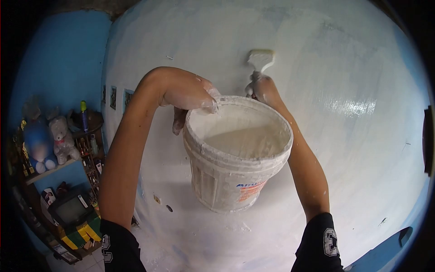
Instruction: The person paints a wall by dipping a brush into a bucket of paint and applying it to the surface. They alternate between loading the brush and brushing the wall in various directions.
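Observation:
My left hand (192, 94) is closed over the rim of a white plastic paint bucket (222, 181), its thumb outside and paint smeared on the fingers. The bucket hangs in front of me, tilted towards me, with white paint (244, 138) inside. Behind the bucket, my right hand (263, 88) grips the handle of a wide paintbrush (261, 59). The brush points up, its head coated in white and up against the wall (312, 136). That wall carries streaky white paint with bluish patches showing through, and a wet shine at the right.
At the left, a shelf unit (54, 172) by a blue wall (63, 59) holds plush toys (62, 138), a spray can (84, 115) and a small television (70, 209). A wall socket (157, 199) sits low on the painted wall. A dark object (428, 140) juts in at the right edge.

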